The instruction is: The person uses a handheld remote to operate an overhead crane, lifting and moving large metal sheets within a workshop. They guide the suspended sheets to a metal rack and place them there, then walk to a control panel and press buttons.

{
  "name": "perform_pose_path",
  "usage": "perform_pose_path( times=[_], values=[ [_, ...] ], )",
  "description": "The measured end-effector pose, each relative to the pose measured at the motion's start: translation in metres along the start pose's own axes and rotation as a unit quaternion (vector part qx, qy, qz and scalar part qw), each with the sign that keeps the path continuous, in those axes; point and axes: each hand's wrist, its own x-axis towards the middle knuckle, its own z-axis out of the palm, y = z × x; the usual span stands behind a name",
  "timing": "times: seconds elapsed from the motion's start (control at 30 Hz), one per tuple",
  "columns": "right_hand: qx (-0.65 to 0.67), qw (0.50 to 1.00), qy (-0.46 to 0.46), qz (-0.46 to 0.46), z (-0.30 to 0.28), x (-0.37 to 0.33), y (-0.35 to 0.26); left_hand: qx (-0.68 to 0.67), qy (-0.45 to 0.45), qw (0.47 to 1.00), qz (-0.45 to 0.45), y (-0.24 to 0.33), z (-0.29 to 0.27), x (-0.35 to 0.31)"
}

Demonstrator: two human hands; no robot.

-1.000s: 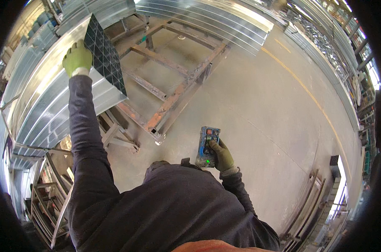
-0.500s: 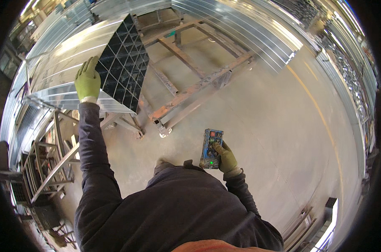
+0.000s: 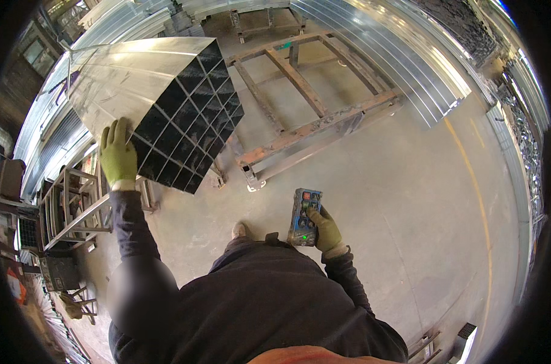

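A bundle of square metal tubes [image 3: 136, 79] lies at the far left, its dark open ends [image 3: 193, 118] facing right and toward me. My left hand [image 3: 119, 159], in a yellow-green glove, is open on the near edge of the bundle, fingers stretched along its shiny side. In front of my body my right hand [image 3: 328, 233], gloved the same, grips a blue handheld remote control [image 3: 304, 218]. The remote has several buttons and a lit green light. The thumb rests over its buttons. A strap or hook [image 3: 66, 47] shows at the bundle's far end.
A rusty steel frame [image 3: 315, 127] stands on the floor beyond the bundle. Long metal sheets or tubes [image 3: 397, 60] lie behind it at the right. Metal stands [image 3: 75, 206] are at the left. A yellow line [image 3: 477, 182] runs along the floor. My shoe [image 3: 240, 229] shows below.
The bundle has turned, and its tube ends now appear larger and closer. My left hand has shifted slightly down and left with it. The view has shifted; the remote stays in my right hand.
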Motion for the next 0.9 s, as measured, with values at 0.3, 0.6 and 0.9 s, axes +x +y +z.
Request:
perform_pose_path(
  times=[0.3, 0.6, 0.9],
  values=[
    [-0.029, 0.999, -0.021, 0.007, -0.026, 0.033, -0.037, -0.009, -0.001, 0.997, -0.072, -0.005, -0.030, -0.019],
    [-0.057, 0.996, -0.065, 0.022, -0.003, 0.066, -0.059, -0.001, -0.015, 0.999, -0.035, -0.004, -0.045, -0.006],
    [-0.034, 0.998, -0.045, 0.019, 0.009, 0.069, -0.035, -0.035, -0.007, 0.999, 0.005, -0.007, -0.047, -0.004]
  ],
)
